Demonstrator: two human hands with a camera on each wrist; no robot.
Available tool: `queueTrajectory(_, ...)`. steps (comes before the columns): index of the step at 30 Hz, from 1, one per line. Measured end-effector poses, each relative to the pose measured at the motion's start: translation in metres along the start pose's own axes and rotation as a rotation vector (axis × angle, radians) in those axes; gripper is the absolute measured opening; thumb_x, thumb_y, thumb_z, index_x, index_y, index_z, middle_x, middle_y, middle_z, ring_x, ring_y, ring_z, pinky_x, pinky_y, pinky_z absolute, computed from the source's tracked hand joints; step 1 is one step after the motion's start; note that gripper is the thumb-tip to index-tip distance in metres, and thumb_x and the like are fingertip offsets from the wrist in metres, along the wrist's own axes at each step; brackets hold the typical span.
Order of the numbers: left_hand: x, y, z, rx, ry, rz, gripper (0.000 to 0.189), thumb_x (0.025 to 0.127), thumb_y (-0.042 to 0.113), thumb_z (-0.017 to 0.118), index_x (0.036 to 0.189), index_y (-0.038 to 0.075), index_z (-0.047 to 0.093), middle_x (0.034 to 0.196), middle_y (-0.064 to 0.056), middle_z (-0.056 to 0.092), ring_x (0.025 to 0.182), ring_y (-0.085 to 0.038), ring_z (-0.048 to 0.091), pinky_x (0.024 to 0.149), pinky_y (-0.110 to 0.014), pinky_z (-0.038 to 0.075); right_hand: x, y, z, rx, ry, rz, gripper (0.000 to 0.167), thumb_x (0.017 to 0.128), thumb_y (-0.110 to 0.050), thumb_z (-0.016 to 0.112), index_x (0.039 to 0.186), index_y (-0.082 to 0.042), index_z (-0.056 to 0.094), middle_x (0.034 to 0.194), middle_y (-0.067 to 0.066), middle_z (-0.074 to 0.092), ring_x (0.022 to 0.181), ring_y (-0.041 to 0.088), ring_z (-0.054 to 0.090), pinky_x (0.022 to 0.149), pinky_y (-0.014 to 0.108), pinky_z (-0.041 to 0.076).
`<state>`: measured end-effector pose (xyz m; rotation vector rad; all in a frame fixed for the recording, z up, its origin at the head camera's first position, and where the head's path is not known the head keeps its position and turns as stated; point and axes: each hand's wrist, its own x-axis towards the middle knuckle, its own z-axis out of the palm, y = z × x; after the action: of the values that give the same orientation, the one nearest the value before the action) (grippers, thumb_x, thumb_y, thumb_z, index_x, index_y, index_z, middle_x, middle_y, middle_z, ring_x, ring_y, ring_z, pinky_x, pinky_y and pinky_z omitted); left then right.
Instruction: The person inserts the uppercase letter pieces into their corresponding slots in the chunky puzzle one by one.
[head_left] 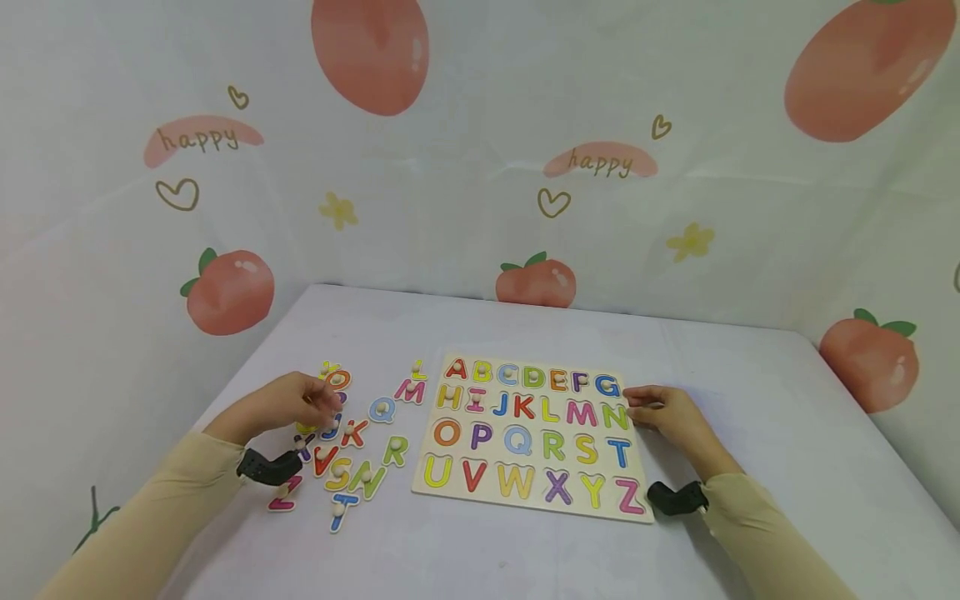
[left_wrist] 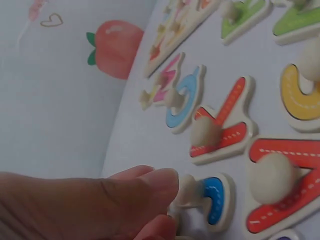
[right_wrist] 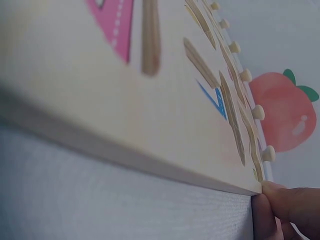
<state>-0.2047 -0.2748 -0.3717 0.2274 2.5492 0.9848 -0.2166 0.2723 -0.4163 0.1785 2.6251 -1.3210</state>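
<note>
A wooden alphabet puzzle board (head_left: 533, 517) lies flat on the table. Knobbed letters A to G fill its top row, and H and I begin the second. At its right edge, beside the N slot, my right hand (head_left: 671, 421) grips the rim between thumb (right_wrist: 290, 200) and fingers. My left hand (head_left: 292, 404) hovers over the loose letters left of the board, thumb and fingers slightly bent. The blue J piece (left_wrist: 214, 200) lies just by those fingertips, its round knob beside the thumb tip (left_wrist: 162, 181). No piece shows lifted in that hand.
Several loose knobbed letters lie around the left hand: a red K (head_left: 352, 433), red V (head_left: 324, 460), light blue Q (head_left: 382, 410), pink M (head_left: 409, 392), green R (head_left: 394, 451) and blue T (head_left: 341, 510). A patterned cloth (head_left: 450, 208) hangs behind the table.
</note>
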Motion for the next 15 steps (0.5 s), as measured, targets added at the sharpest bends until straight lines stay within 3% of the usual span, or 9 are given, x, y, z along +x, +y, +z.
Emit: queueTrajectory(15, 0.0038, -0.0001, 0.0101, 0.111, 0.020, 0.009, 0.012, 0.077, 0.004, 0.075, 0.087, 0.005, 0.069, 0.074, -0.002, 0.060, 0.068, -0.016, 0.053, 0.063, -0.031, 0.046, -0.0006, -0.0004, 0.0002, 0.003, -0.003, -0.008, 0.039, 0.092, -0.014, 0.065, 0.127, 0.002, 0.058, 0.116, 0.019, 0.064, 0.087, 0.015, 0.058, 0.069, 0.022, 0.048)
